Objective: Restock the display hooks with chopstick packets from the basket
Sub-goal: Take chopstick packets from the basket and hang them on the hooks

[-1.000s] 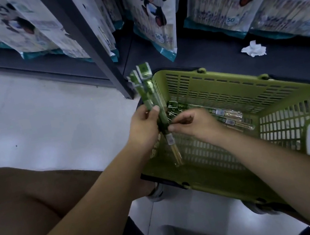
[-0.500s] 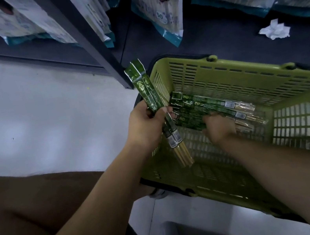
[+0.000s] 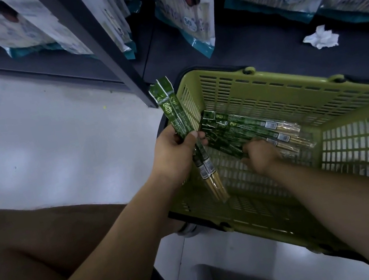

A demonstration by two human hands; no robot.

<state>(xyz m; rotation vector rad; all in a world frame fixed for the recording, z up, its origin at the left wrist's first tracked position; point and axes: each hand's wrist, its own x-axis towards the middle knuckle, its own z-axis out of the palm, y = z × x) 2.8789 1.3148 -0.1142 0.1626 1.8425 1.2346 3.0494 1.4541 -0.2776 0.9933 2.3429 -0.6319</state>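
While the left hand (image 3: 175, 152) clasps two chopstick packets (image 3: 175, 116) over the rim of the basket (image 3: 269, 94), the right hand (image 3: 261, 154) lies on the pile (image 3: 233, 131) inside that basket. Whether its fingers have closed, I cannot tell. Best to lift one packet by its header, aligned with those held.

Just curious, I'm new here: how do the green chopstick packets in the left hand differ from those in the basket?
The held green plastic chopstick packets are two, gripped steeply tilted by the left hand; the loose green packets are several, lying flat in the olive plastic basket. Both share the same wrapper.
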